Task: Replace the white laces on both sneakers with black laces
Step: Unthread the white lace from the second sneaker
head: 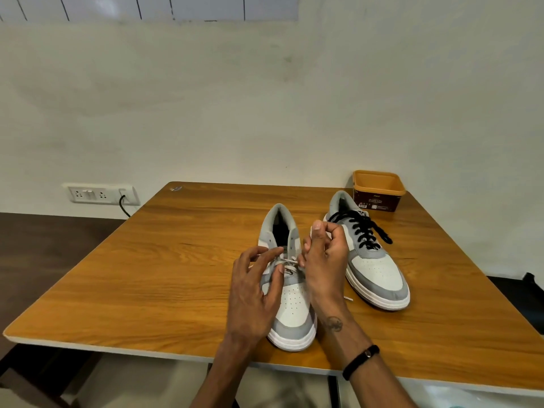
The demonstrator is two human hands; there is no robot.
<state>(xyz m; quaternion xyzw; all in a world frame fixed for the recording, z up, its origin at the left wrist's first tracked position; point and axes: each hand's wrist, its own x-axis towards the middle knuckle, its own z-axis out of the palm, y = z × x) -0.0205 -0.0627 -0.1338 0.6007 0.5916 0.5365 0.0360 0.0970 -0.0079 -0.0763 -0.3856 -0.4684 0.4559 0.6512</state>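
Two grey-and-white sneakers stand on the wooden table, toes toward me. The right sneaker carries black laces. The left sneaker has a white lace only through its lower eyelets. My left hand rests on that shoe's left side, thumb and fingers pinching the white lace at the eyelets. My right hand is on the shoe's right side, its fingers curled round the lace and lifted above the eyelets. A white lace tip shows on the table between the shoes.
An orange-rimmed brown tub stands at the table's back right, behind the right sneaker. A wall socket panel with a black cable sits on the wall to the left. The table's front edge runs just below the left shoe's toe.
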